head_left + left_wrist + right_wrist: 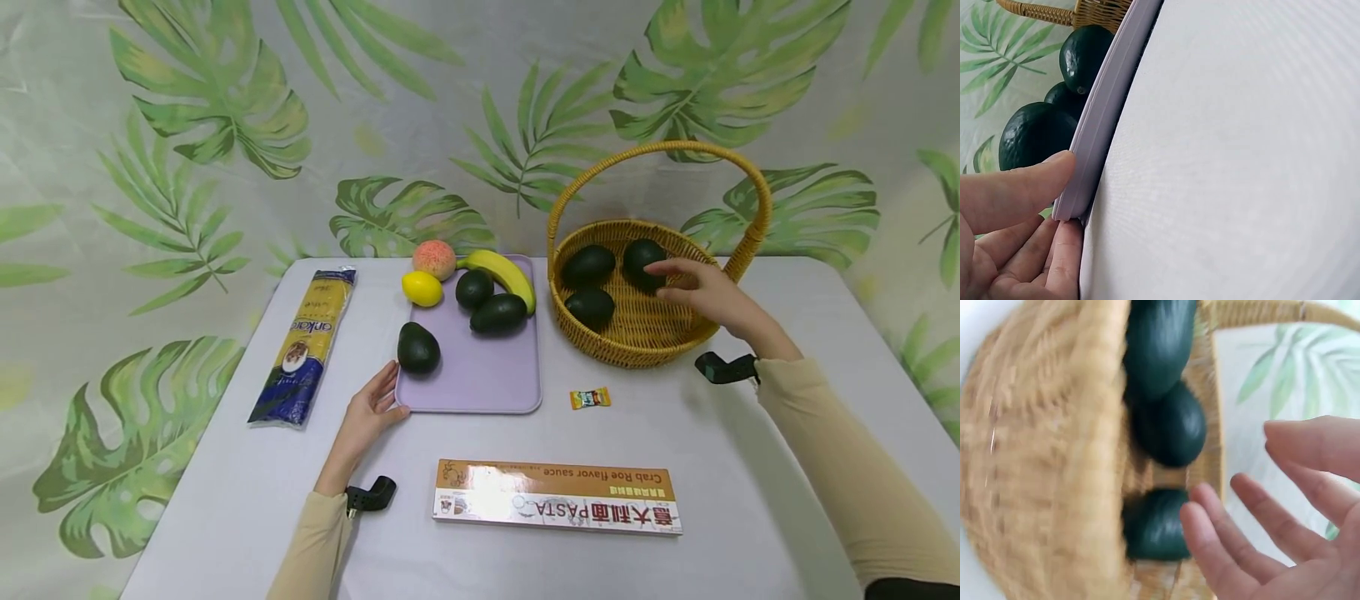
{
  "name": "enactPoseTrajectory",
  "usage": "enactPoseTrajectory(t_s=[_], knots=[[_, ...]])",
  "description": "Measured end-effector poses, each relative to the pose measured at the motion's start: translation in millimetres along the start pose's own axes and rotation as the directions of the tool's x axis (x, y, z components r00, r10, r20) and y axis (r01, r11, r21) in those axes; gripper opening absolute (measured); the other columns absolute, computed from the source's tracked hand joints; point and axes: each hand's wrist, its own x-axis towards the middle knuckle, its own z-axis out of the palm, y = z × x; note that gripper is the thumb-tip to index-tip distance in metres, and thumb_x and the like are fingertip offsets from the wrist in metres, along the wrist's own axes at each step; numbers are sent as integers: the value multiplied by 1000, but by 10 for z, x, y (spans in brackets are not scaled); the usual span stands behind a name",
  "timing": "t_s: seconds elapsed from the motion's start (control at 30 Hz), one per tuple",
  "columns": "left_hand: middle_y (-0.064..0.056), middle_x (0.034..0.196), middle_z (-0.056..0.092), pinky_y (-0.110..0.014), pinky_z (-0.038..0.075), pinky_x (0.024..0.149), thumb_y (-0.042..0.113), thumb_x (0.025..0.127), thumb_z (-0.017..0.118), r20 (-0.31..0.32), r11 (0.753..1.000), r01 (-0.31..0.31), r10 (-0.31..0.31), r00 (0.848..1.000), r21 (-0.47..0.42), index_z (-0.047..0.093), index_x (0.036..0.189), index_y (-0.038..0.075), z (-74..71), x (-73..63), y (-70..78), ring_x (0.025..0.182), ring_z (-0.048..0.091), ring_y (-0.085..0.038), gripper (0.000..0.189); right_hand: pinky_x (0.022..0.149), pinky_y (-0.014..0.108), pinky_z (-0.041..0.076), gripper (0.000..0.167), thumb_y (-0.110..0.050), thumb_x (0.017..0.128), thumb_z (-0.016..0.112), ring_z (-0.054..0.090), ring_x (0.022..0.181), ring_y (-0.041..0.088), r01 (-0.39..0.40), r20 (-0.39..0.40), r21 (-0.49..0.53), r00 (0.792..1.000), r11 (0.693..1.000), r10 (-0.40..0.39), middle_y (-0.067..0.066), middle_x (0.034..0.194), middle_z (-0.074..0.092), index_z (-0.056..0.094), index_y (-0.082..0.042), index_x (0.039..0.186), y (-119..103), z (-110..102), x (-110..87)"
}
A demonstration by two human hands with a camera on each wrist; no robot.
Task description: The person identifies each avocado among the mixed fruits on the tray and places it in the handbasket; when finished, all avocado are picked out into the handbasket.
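At the near left corner of a lilac tray, my left hand holds the edge between thumb and fingers; the left wrist view shows its thumb against the rim. Close to those fingertips lies a dark green avocado. Two more avocados, a banana, a lemon and a peach sit toward the tray's far side. Over the wicker basket hovers my right hand, fingers spread and holding nothing. Its fingertips are near an avocado, one of three inside.
A pasta packet lies left of the tray. Nearer me is a long pasta box. A small candy wrapper lies between tray and basket. The basket's tall handle arches above it. Leaf-print cloth hangs behind the white table.
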Motion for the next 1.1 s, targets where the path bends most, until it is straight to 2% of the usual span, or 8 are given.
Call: enactPoseTrajectory(t_s=[0.07, 0.13, 0.27, 0.43, 0.6, 0.7, 0.9, 1.1], knots=[[-19, 152, 29, -33, 32, 109, -15, 82, 62, 2, 1000, -2, 2, 1000, 2, 25, 149, -3, -2, 4, -2, 137, 31, -31, 77, 86, 24, 48, 45, -17, 98, 56, 56, 107, 13, 26, 4, 96, 1000, 995, -27, 15, 139, 46, 46, -1, 139, -56, 45, -1], [-19, 152, 29, -33, 32, 108, -15, 82, 62, 3, 1000, -2, 2, 1000, 2, 25, 149, -2, -3, 8, -5, 137, 32, -31, 77, 85, 20, 49, 46, -17, 98, 56, 58, 105, 8, 54, 21, 199, 998, 978, -60, 14, 138, 46, 45, 0, 139, -133, 105, 4], [-19, 152, 29, -33, 33, 108, -15, 83, 62, 5, 1000, -2, 2, 1000, -1, 25, 149, -2, -1, 13, 4, 137, 31, -32, 77, 90, 31, 51, 44, -15, 98, 55, 61, 108, 18, 102, 79, 345, 987, 933, -137, 16, 137, 45, 44, 0, 139, -310, 262, 39], [-20, 152, 29, -32, 33, 108, -14, 83, 62, 5, 1000, 2, -2, 1000, 0, 25, 149, -3, 1, 20, 11, 137, 32, -32, 77, 93, 41, 50, 44, -14, 98, 54, 58, 111, 34, 151, 165, 421, 957, 894, -239, 17, 137, 44, 44, -2, 139, -542, 534, 129], [-20, 152, 29, -32, 33, 108, -16, 82, 62, -7, 1000, 10, -10, 1000, 0, 25, 149, -3, -7, 12, 1, 137, 32, -32, 77, 91, 43, 51, 47, -13, 98, 54, 58, 109, 34, 159, 258, 464, 917, 872, -304, 18, 139, 43, 40, -3, 142, -753, 881, 271], [-20, 152, 29, -32, 33, 108, -16, 81, 62, -8, 1000, 7, -7, 1000, -1, 25, 148, -3, -1, 15, -2, 136, 32, -32, 77, 90, 42, 51, 49, -12, 97, 54, 59, 108, 33, 150, 310, 471, 895, 870, -322, 16, 140, 42, 40, -3, 143, -840, 1086, 364], [-21, 151, 29, -32, 32, 108, -16, 82, 62, 1, 1000, -7, 7, 1000, -17, 25, 148, -4, 0, 24, -26, 137, 31, -32, 77, 92, 44, 50, 54, -11, 95, 58, 53, 115, 33, 150, 403, 419, 853, 896, -331, 14, 145, 37, 38, -8, 145, -995, 1466, 579], [-21, 151, 28, -32, 32, 108, -16, 82, 62, -5, 1000, -4, 4, 1000, -17, 24, 148, -4, -11, 12, -14, 137, 31, -33, 77, 86, 42, 52, 60, -13, 93, 61, 52, 113, 33, 244, 448, 332, 810, 911, -380, 7, 151, 30, 36, -15, 148, -1175, 1809, 834]])
